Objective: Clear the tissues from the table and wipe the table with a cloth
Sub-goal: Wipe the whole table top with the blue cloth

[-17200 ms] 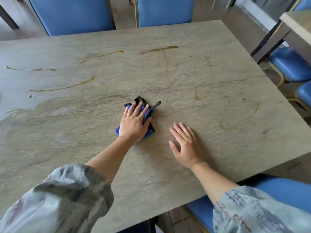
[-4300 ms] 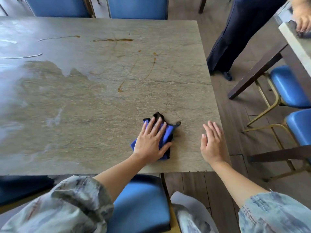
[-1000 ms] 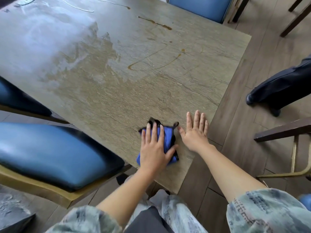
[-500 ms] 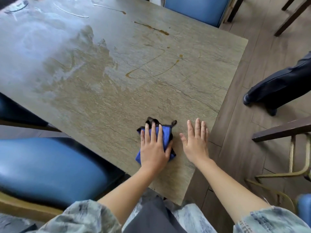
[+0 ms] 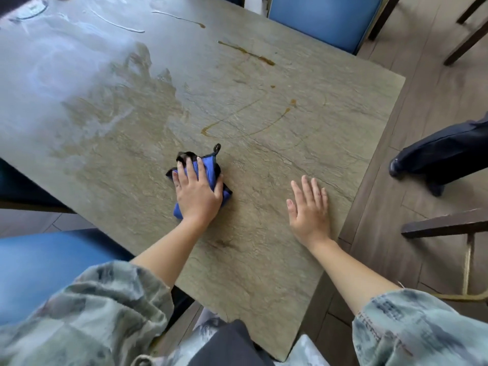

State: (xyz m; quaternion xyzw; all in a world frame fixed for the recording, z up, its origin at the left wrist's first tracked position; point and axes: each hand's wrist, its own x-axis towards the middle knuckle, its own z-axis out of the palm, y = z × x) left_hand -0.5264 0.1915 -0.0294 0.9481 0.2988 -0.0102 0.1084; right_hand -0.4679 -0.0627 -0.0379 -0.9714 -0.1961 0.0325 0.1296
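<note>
Left hand lies palm-down on a folded blue cloth with black trim, fingers spread and pressing it flat against the stone-patterned table. Cloth is bunched under the palm; its far edge and a small black hanging loop stick out beyond the fingertips, and a blue corner shows at the wrist side.

Right hand rests flat on the tabletop, fingers extended and together, holding nothing. It sits well to the right of the cloth, not touching it, near the table's right edge.

Brown sauce streaks remain on the far part of the table, beyond the cloth; a thinner curved streak lies just past it. Far-left area of the surface shows a pale wet sheen.

Blue-cushioned chairs: one at the far side, one near left. Both forearms emerge from patterned grey sleeves. A second person's dark trouser leg and shoe stand on the wood floor at right.
</note>
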